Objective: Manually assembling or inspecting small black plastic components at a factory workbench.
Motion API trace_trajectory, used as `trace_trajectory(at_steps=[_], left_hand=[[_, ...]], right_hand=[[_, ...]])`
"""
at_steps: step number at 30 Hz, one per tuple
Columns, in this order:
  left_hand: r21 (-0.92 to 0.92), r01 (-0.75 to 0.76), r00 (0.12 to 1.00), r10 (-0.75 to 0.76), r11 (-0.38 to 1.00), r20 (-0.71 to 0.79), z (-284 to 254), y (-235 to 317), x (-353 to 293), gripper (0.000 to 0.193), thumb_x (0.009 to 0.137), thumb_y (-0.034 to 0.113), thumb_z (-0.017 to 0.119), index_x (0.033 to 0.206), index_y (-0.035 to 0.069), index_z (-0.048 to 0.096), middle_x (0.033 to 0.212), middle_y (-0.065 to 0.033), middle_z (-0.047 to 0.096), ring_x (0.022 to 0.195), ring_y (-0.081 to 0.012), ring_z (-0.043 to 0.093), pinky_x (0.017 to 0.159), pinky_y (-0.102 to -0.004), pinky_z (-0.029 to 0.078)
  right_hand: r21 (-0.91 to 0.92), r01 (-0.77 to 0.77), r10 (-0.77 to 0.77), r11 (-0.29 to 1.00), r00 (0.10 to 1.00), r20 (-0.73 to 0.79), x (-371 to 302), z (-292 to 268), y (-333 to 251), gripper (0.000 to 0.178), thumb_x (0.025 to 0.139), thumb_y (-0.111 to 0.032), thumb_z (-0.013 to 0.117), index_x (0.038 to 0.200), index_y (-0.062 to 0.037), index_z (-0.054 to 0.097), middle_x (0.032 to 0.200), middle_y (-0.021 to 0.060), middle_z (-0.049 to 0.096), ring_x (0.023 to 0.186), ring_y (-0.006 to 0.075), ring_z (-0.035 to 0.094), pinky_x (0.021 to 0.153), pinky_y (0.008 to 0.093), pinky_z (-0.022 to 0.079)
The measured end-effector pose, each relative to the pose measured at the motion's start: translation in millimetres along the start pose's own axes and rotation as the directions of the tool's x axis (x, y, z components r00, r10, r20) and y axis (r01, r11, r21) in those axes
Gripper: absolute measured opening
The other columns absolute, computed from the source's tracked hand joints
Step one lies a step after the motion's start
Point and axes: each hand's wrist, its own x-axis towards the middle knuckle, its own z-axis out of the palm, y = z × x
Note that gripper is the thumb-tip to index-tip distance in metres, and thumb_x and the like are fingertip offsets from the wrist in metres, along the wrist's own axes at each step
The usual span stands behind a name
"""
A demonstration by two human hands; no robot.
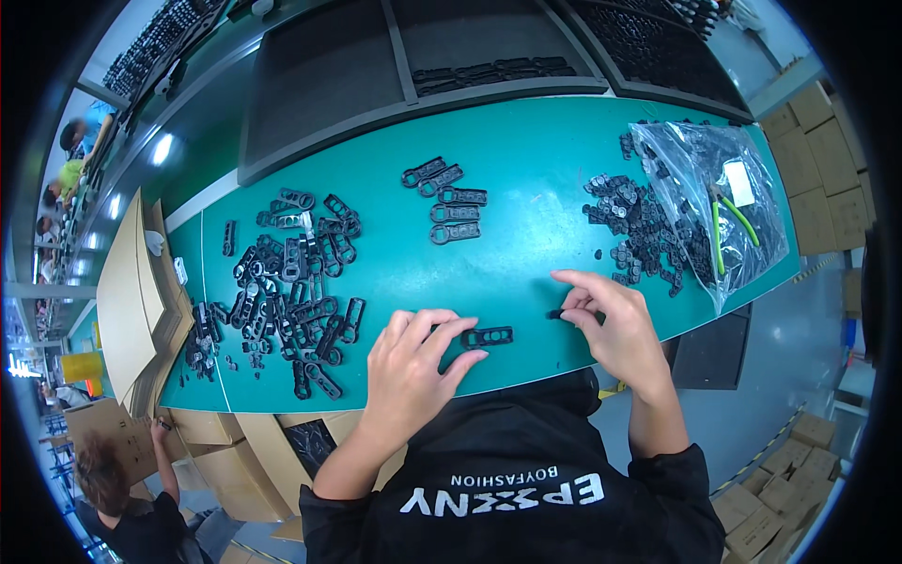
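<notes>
Near the table's front edge my left hand (411,365) is closed on the left end of a black elongated plastic part (490,336) with openings along its length. To its right, my right hand (611,329) is closed, thumb and fingers pinching a small black piece (555,314) just above the green tabletop. A short gap separates that piece from the part. Farther back, several similar black plastic parts (456,232) lie in a loose column. A heap of small black pieces (631,211) lies at the right.
A large pile of black parts (291,273) covers the left of the green table (536,150). At the right, green-handled pliers (722,246) rest on a clear plastic bag (681,155). Black trays (324,85) line the back; cardboard sheets (132,301) stand left. Another person (132,508) is lower left.
</notes>
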Motion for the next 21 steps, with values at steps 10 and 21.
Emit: trace_trajectory(at_steps=[10,21], left_hand=[[-0.043,0.024,0.998,-0.026,0.999,-0.061,18.6,9.4,-9.5,0.037,0.078,0.02,0.096,0.113,0.014,0.084,0.106,0.0008,0.072,0.092,-0.0227,0.063,0.076,-0.036,0.053],[-0.078,0.018,0.992,-0.028,0.997,-0.122,26.7,3.3,-11.7,0.038,0.08,0.024,0.094,0.116,0.018,0.081,0.108,0.0038,0.074,0.094,-0.021,0.062,0.078,-0.0363,0.05]], right_hand=[[-0.007,-0.142,0.142,0.99,0.985,0.098,9.6,-6.7,-13.2,0.067,0.085,0.015,0.08,0.146,-0.0074,0.067,0.086,0.0057,0.07,0.07,0.0117,0.06,0.066,0.028,0.051],[-0.024,0.042,-0.038,0.999,0.988,0.149,12.8,30.3,-47.7,0.075,0.088,0.012,0.077,0.157,-0.012,0.059,0.085,0.0056,0.069,0.075,0.0193,0.064,0.068,0.0346,0.054]])
